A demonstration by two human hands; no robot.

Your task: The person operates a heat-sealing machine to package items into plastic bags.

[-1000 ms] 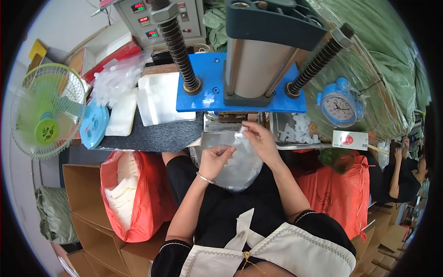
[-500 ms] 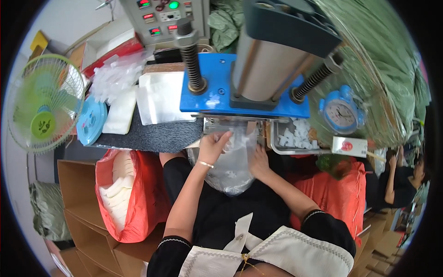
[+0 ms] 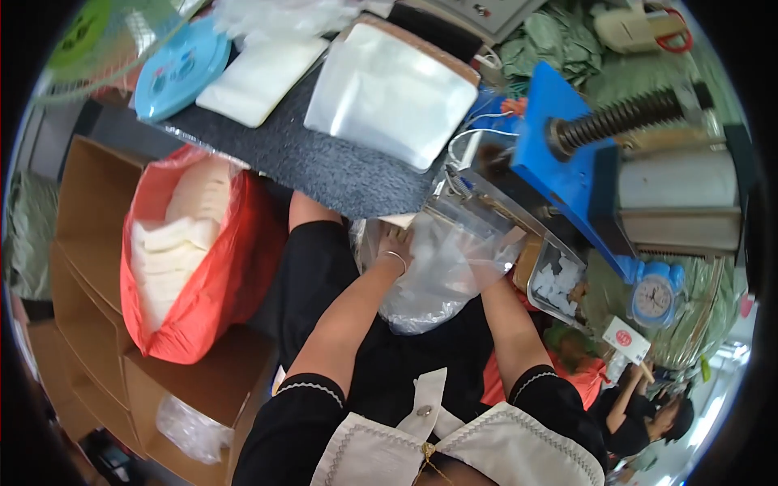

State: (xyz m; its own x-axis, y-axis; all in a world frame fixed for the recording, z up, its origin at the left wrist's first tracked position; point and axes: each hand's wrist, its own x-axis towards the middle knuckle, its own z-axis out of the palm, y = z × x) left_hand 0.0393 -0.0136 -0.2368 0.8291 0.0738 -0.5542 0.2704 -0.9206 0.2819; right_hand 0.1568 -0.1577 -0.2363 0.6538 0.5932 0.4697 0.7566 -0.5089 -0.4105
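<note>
I see my left hand [image 3: 397, 245] pressed flat on a clear plastic bag [image 3: 429, 279], fingers spread and lying on the film rather than clenched, a thin bracelet at the wrist. My right hand [image 3: 486, 267] is inside or behind the same bag, blurred by the plastic; I cannot tell whether its fingers are curled or loose. The bag sits in my lap just under the front edge of the press [image 3: 567, 162], at about 1 o'clock from the middle of the view. It is transparent, crinkled and shiny, bulging downward in a rounded pouch, its upper end drawn up to the metal plate of the press. What is in it I cannot make out.

At 12 o'clock a stack of flat whitish pouches [image 3: 389, 93] lies on a grey mat [image 3: 324, 166]. At 11 o'clock is a round blue lid [image 3: 180, 69]. At 9 o'clock a red bag [image 3: 194, 259] full of white pads stands in a cardboard box [image 3: 89, 219]. At 3 o'clock a metal tray [image 3: 555, 283] holds small white pieces, with a blue clock [image 3: 652, 296] just beyond it. Another person [image 3: 648, 413] sits at 4 o'clock.
</note>
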